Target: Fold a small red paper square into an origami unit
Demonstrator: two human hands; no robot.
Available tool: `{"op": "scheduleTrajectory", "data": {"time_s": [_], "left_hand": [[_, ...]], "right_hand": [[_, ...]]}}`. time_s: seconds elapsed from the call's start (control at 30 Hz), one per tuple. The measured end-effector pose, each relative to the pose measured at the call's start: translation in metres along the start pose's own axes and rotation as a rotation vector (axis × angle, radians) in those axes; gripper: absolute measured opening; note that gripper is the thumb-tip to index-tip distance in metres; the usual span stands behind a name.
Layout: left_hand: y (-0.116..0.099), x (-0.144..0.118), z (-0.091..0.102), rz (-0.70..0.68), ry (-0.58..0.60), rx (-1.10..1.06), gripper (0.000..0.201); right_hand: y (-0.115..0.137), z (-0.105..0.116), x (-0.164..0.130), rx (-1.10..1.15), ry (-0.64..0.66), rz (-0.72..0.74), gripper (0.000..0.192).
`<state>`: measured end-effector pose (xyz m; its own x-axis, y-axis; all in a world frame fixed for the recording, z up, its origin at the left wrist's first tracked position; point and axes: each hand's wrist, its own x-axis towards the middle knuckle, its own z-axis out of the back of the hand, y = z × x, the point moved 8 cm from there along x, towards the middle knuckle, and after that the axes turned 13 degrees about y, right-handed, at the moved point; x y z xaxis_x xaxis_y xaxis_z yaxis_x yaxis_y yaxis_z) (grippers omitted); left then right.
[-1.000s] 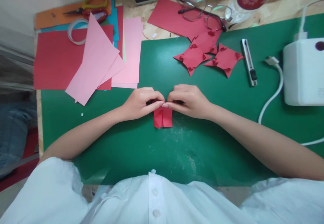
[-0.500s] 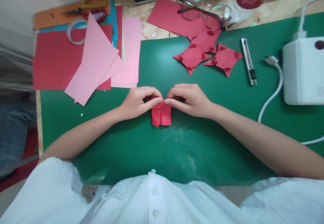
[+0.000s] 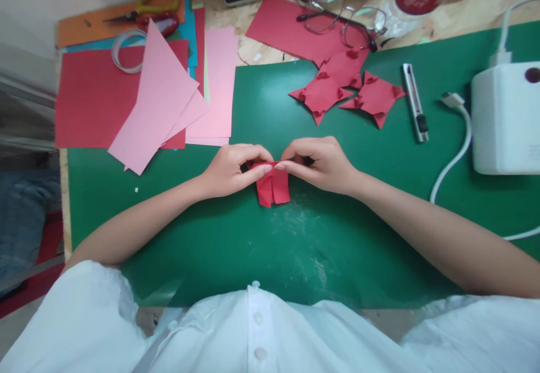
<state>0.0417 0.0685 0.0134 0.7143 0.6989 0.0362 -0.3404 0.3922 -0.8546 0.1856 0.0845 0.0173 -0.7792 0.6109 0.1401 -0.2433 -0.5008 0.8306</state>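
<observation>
A small piece of folded red paper (image 3: 273, 187) is held up between my hands over the green mat (image 3: 189, 238). My left hand (image 3: 238, 170) pinches its upper left edge between thumb and fingers. At the upper right edge, my right hand (image 3: 316, 163) pinches it the same way, the two thumb tips close together. Two flaps with a slit between them hang toward me. The fingers hide the paper's far side. Beyond my hands lie several folded red paper stars (image 3: 321, 96) with curled points.
Pink sheets (image 3: 158, 103), red paper (image 3: 97, 97), a tape roll (image 3: 117, 61) and scissors (image 3: 158, 1) lie at the left. Glasses (image 3: 333, 18) rest on red paper at the back. A box cutter (image 3: 415, 103), white cable (image 3: 458, 162) and white power adapter (image 3: 506, 120) are at the right.
The folded paper has shifted slightly right and away from me, and tilted a little. Its slit has spread into a narrow wedge. Both hands keep their pinch.
</observation>
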Motion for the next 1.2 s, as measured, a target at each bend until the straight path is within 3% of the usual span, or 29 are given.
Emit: {"op": "scheduleTrajectory", "data": {"time_s": [0.33,0.77,1.2], "left_hand": [[0.0026,0.0004,-0.0018,0.033,0.029,0.011,0.024],[-0.0037,-0.0017,0.0006,-0.053,-0.032,0.066,0.015],[-0.0001,-0.0010,-0.0016,-0.007,0.019,0.082,0.021]], "right_hand": [[0.0050,0.0022,-0.0001,-0.020,-0.014,0.050,0.050],[0.0041,0.0017,-0.0007,-0.022,-0.014,0.042,0.047],[0.0078,0.0025,-0.0008,-0.024,-0.024,0.069,0.043]]}}
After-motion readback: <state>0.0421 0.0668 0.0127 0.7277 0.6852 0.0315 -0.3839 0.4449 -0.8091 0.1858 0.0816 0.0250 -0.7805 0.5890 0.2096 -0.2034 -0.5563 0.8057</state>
